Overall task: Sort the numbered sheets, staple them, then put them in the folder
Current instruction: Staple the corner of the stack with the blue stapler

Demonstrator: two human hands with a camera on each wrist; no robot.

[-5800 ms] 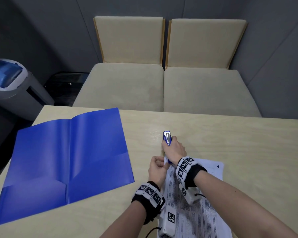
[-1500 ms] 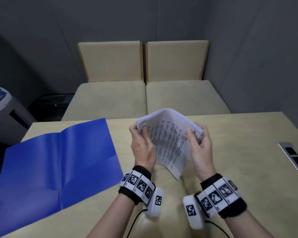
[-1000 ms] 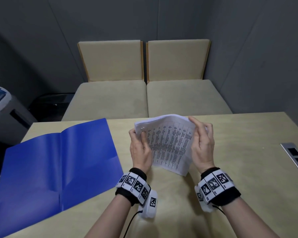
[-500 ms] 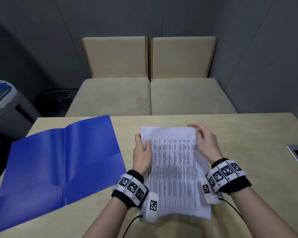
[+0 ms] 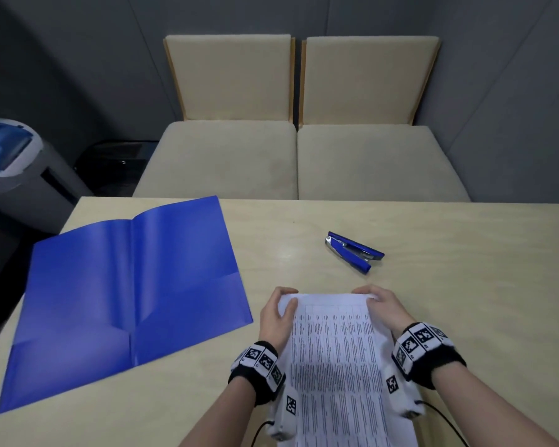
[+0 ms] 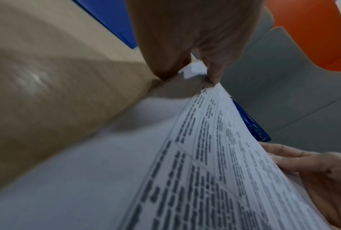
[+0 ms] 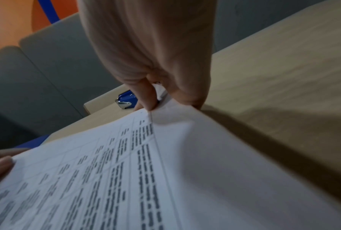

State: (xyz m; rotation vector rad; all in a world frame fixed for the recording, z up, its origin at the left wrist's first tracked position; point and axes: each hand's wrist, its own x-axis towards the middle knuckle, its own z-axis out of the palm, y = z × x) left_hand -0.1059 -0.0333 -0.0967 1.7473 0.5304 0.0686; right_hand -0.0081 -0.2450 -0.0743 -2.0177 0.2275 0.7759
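A stack of white printed sheets (image 5: 336,356) lies lengthwise in front of me on the table, held at its far corners. My left hand (image 5: 279,309) pinches the far left corner, thumb on top (image 6: 212,74). My right hand (image 5: 376,301) pinches the far right corner (image 7: 155,105). The blue folder (image 5: 126,295) lies spread wide on the table to the left, its pockets facing up. A blue stapler (image 5: 354,251) rests on its side beyond the sheets, untouched.
The light wooden table (image 5: 465,285) has bare surface to the right. Two beige cushioned chairs (image 5: 297,156) stand behind its far edge. A grey bin with a blue lid (image 5: 10,162) stands on the floor at the left.
The sheets were lifted and curled between both hands a second ago; now they lie flatter and nearer to me. The stapler, earlier in my right hand, lies on the table.
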